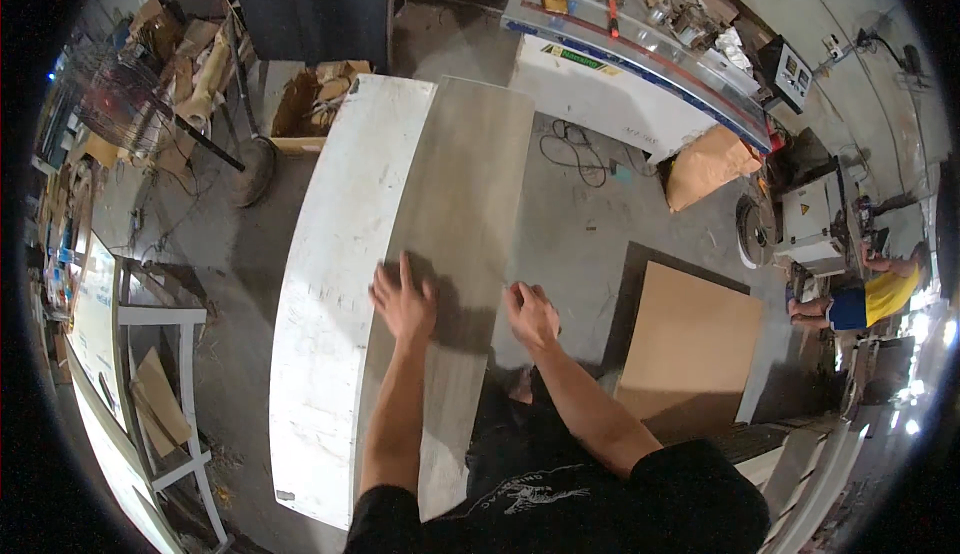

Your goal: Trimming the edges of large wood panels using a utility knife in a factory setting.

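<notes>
A long wood-grain board [465, 174] lies lengthwise in front of me, beside a long white scuffed panel [325, 284] on its left. My left hand [403, 302] rests near the seam between the two, its fingers spread over the board's left edge. At the board's right edge is my right hand [533, 316], with fingers curled in and pressed against that edge. The underside of the board and what supports it are hidden.
Right of me a brown flat sheet [690, 339] lies low. A white-fronted bench [600, 94] with tools stands at the far right, a brown sack [710, 166] beside it. A pedestal fan [120, 104] and a cardboard box [300, 114] are far left. Another person [880, 294] is at right.
</notes>
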The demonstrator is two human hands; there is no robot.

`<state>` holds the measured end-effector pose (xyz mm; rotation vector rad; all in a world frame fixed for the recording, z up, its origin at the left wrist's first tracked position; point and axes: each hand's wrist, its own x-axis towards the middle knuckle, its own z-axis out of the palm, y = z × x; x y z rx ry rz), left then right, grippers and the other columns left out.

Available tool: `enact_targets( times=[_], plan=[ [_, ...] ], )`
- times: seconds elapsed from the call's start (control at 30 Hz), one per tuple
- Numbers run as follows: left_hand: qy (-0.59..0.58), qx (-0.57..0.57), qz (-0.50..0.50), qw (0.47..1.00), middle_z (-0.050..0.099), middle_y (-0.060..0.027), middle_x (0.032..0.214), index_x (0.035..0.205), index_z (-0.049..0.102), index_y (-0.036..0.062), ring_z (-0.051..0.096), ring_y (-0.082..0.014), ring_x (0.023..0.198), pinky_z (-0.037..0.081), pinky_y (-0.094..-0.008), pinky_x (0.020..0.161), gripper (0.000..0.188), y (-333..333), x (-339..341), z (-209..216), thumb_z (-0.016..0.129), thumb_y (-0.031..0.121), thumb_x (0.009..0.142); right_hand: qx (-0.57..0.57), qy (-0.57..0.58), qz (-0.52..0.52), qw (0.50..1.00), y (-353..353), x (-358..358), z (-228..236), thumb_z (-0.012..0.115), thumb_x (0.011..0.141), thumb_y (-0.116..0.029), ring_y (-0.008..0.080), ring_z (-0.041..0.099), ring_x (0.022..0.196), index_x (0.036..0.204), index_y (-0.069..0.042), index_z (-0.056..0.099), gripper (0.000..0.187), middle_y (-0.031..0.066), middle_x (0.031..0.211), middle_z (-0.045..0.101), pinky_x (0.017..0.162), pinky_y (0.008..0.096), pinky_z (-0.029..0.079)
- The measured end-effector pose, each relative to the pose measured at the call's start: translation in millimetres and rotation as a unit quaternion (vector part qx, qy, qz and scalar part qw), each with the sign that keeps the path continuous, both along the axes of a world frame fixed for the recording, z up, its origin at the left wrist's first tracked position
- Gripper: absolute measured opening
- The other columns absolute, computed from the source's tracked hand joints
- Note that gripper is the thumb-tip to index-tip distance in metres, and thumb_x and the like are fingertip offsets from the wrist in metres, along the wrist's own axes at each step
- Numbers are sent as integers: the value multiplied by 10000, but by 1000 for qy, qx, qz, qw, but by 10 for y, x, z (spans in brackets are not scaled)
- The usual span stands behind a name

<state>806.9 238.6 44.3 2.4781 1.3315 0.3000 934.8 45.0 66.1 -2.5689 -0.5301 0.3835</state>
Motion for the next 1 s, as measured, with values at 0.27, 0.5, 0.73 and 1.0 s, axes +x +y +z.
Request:
enact_targets(
  times=[0.27, 0.5, 0.73, 1.0],
  plan=[
    [30, -5, 38, 999, 249, -268, 1631, 1609, 339, 238, 222, -424, 1519, 134, -581, 1244, 706, 75, 719, -7, 596, 336, 959, -13, -57, 16, 998, 324, 896, -140, 592, 987, -397, 379, 679, 969, 1056, -178, 692, 251, 124, 1068, 696, 818, 518, 548],
    [56, -15, 54, 997, 237, -240, 1647, 1609, 342, 246, 214, -423, 1525, 120, -581, 1256, 725, 80, 728, -35, 596, 297, 932, -28, -16, 13, 999, 965, 2127, -49, 519, 1016, -470, 381, 676, 1047, 1128, -184, 698, 355, 147, 1127, 693, 885, 521, 530],
    [71, -16, 60, 996, 247, -259, 1642, 1587, 397, 220, 237, -428, 1519, 135, -581, 1256, 729, 88, 844, 19, 609, 302, 894, -56, -19, 25, 998, 1636, 3703, -68, 455, 1026, -542, 382, 671, 1071, 1182, -181, 684, 454, 141, 1211, 654, 923, 510, 520],
    [41, 4, 77, 996, 315, -230, 1623, 1549, 465, 253, 285, -433, 1494, 164, -590, 1246, 705, 116, 884, -61, 541, 399, 863, -34, -36, 64, 997, 1749, 4178, -75, 449, 1037, -541, 391, 662, 1086, 1159, -151, 698, 478, 171, 1189, 666, 933, 520, 516]
  ],
)
